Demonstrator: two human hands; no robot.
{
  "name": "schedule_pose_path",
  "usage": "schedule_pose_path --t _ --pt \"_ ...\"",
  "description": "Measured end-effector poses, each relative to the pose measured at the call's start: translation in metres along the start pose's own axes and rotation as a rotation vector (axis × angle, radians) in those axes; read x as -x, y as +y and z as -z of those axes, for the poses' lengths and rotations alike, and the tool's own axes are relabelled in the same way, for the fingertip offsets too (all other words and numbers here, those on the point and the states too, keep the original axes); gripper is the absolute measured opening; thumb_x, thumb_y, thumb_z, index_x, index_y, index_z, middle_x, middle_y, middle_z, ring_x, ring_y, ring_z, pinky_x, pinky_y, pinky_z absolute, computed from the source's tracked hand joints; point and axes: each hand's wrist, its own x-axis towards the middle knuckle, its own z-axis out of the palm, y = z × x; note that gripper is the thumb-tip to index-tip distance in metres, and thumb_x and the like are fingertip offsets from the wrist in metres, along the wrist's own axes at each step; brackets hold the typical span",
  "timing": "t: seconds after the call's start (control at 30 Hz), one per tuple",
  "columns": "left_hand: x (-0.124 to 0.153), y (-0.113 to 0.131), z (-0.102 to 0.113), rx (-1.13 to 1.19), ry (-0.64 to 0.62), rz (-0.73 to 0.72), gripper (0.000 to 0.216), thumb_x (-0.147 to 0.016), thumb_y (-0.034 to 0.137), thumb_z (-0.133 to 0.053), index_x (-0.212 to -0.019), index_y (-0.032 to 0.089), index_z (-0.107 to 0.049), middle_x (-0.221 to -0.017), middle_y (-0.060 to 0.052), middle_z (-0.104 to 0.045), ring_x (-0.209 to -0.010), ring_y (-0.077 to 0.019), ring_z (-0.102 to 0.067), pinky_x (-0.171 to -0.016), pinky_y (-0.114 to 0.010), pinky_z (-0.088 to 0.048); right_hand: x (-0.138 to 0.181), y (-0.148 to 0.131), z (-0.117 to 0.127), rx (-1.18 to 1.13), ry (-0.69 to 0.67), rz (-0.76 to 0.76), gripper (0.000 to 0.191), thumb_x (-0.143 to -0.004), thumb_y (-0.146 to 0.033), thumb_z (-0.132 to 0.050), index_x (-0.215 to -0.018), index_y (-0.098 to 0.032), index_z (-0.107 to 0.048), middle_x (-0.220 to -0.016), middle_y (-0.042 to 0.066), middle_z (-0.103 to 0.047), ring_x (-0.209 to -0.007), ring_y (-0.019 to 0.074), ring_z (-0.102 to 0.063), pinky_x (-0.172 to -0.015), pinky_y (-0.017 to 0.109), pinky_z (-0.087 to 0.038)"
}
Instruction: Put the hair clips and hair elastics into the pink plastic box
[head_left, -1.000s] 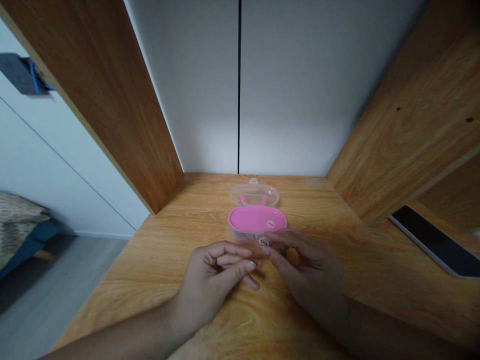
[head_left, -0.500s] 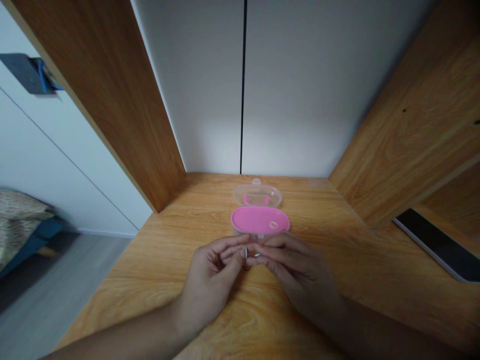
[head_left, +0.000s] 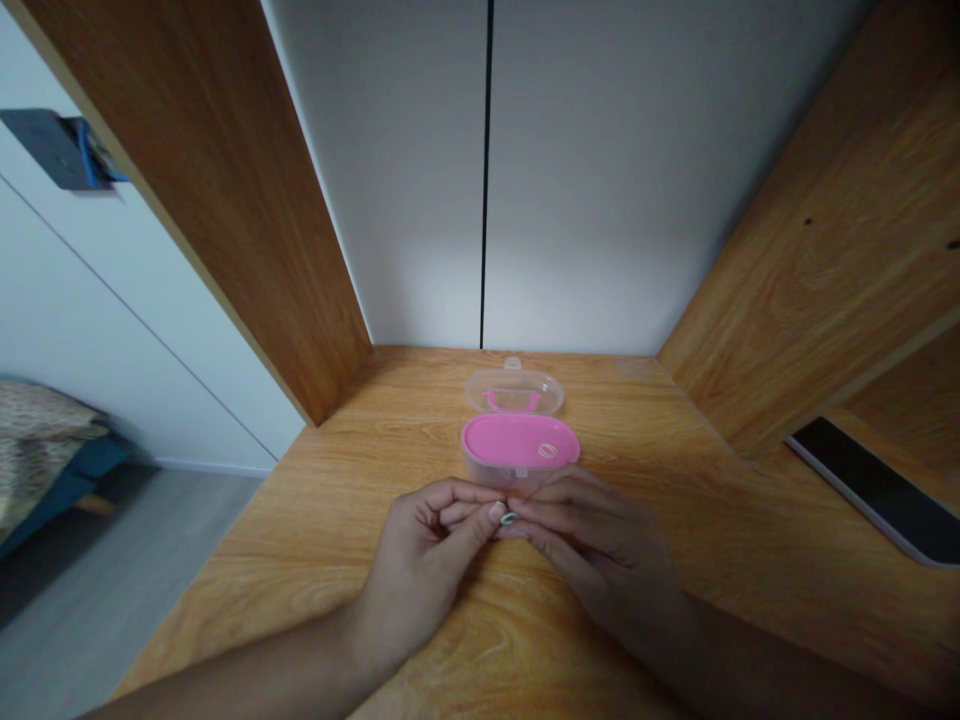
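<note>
Between my fingertips is a small pale green loop point(head_left: 509, 518), partly hidden; its exact kind I cannot make out. My left hand point(head_left: 431, 545) pinches its left side with thumb and forefinger. From the other side my right hand point(head_left: 600, 545) grips it, with the fingers bent close together. Just beyond the hands sits a clear oval box point(head_left: 480, 473) with a pink tray point(head_left: 502, 438) in its top. One or two thin pale loops point(head_left: 547, 451) lie on the pink surface. The box's see-through lid point(head_left: 551, 385), with a pink handle, is folded back behind it.
A phone point(head_left: 874, 485) lies on the wooden tabletop point(head_left: 337, 520) at the right, by the wood side panel point(head_left: 840, 250). White panels point(head_left: 600, 200) close off the back. Another wood panel point(head_left: 247, 250) rises at the left.
My fingertips have come closer together. Two pale bits that showed apart at the fingertips now appear as one small curved loop between them. The box has not moved.
</note>
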Motion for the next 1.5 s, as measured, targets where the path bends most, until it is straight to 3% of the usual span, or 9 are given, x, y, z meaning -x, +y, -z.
schedule_pose_path --t 0.2,0.37,0.6,0.8,0.93,1.07,1.23,1.5 --pt "-0.0026 -0.0012 0.0011 -0.038 0.013 -0.035 0.026 -0.081 0.040 -0.081 -0.081 0.014 -0.077 -0.075 -0.006 -0.077 -0.069 -0.0146 -0.069 -0.069 -0.024 -0.057 0.0014 0.0013 -0.0013 0.013 0.005 -0.011 0.027 -0.089 -0.012 -0.071 -0.109 -0.030 -0.076 -0.089 0.001 -0.078 -0.081 0.0162 -0.074 -0.072 0.029 -0.061" --pt "-0.0026 -0.0024 0.0026 -0.033 0.023 -0.030 0.027 -0.080 0.040 -0.082 -0.082 0.013 -0.077 -0.070 -0.006 -0.076 -0.066 -0.0164 -0.070 -0.068 -0.028 -0.060 0.0035 0.0037 -0.0014 -0.030 -0.006 -0.022 0.030 -0.089 -0.007 -0.069 -0.108 -0.029 -0.077 -0.090 0.001 -0.078 -0.080 0.0149 -0.074 -0.072 0.026 -0.061" --pt "-0.0005 -0.0021 0.0021 -0.027 0.038 -0.032 0.022 -0.075 0.032 -0.086 -0.090 0.017 -0.079 -0.080 -0.007 -0.080 -0.072 -0.0193 -0.075 -0.073 -0.034 -0.064 0.0019 0.0003 -0.0006 -0.018 0.064 -0.088 0.029 -0.088 -0.011 -0.071 -0.107 -0.031 -0.079 -0.090 0.000 -0.078 -0.078 0.0147 -0.075 -0.070 0.024 -0.063" --pt "-0.0025 -0.0021 0.0009 0.016 0.065 -0.059 0.021 -0.075 0.030 -0.086 -0.085 0.015 -0.075 -0.076 -0.006 -0.078 -0.069 -0.0167 -0.073 -0.070 -0.029 -0.063 -0.0001 -0.0019 -0.0002 -0.034 0.042 -0.066 0.037 -0.088 -0.008 -0.068 -0.116 -0.032 -0.076 -0.094 0.001 -0.078 -0.083 0.0151 -0.075 -0.074 0.025 -0.064" --pt "-0.0033 -0.0029 0.0006 0.059 0.078 -0.058 0.028 -0.075 0.030 -0.087 -0.071 0.014 -0.064 -0.070 -0.004 -0.074 -0.066 -0.0134 -0.070 -0.066 -0.023 -0.058 0.0017 -0.0026 0.0005 -0.038 0.091 -0.091 0.028 -0.086 -0.011 -0.073 -0.105 -0.031 -0.079 -0.090 0.001 -0.079 -0.077 0.0154 -0.075 -0.069 0.025 -0.063" --pt "-0.0038 -0.0026 -0.0005 0.105 0.117 -0.064 0.035 -0.073 0.032 -0.088 -0.072 0.015 -0.058 -0.071 -0.002 -0.072 -0.066 -0.0139 -0.069 -0.064 -0.025 -0.058 0.0060 -0.0009 0.0015 -0.034 0.188 -0.164 0.022 -0.081 -0.013 -0.080 -0.096 -0.029 -0.078 -0.082 -0.001 -0.077 -0.068 0.0141 -0.071 -0.057 0.023 -0.058" --pt "-0.0037 -0.0011 -0.0014 0.073 0.195 -0.105 0.036 -0.073 0.031 -0.088 -0.070 0.016 -0.055 -0.071 0.000 -0.072 -0.068 -0.0115 -0.068 -0.067 -0.022 -0.057 0.0067 0.0035 0.0010 -0.117 0.291 -0.208 0.020 -0.079 -0.011 -0.080 -0.091 -0.026 -0.075 -0.080 0.000 -0.072 -0.063 0.0130 -0.063 -0.054 0.025 -0.053" --pt "-0.0048 -0.0033 -0.0004 0.082 0.169 -0.105 0.032 -0.076 0.029 -0.087 -0.073 0.016 -0.057 -0.072 0.000 -0.071 -0.069 -0.0109 -0.067 -0.067 -0.021 -0.055 0.0047 0.0048 -0.0002 -0.116 0.295 -0.216 0.018 -0.078 -0.011 -0.081 -0.087 -0.025 -0.074 -0.080 0.000 -0.069 -0.061 0.0124 -0.062 -0.051 0.025 -0.051"
